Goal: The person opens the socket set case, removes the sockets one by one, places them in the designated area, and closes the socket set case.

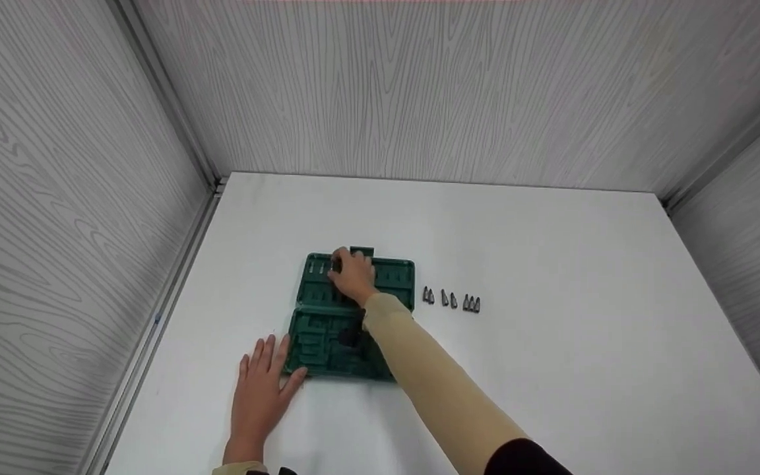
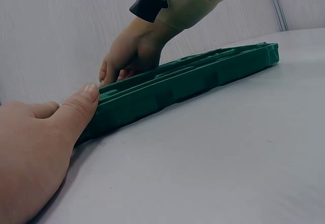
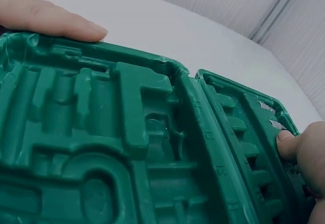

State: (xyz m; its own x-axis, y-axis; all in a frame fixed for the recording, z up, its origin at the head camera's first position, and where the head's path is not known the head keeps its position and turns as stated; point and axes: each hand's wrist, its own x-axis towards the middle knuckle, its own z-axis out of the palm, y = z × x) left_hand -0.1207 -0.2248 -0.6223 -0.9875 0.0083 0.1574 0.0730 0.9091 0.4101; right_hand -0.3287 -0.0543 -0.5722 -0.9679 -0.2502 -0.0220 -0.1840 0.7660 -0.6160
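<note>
An open green plastic case [image 1: 311, 343] lies on the table, its moulded compartments facing up. My right hand [image 1: 353, 274] reaches into its far half, fingers curled, pinching a small metal bit at the slots; the fingertips mostly hide it. In the right wrist view the thumb [image 3: 287, 145] presses down beside silver bits [image 3: 277, 125] seated in that half. My left hand [image 1: 261, 386] lies spread on the table at the case's near left corner. Its thumb [image 2: 81, 104] touches the case wall [image 2: 188, 84] in the left wrist view.
Several small dark metal bits [image 1: 471, 303] lie in little groups on the white table [image 1: 584, 316], right of the case. Grey wood-grain panels [image 1: 419, 92] rise behind and on both sides. A dark strap device [image 2: 149, 1] sits on the right wrist.
</note>
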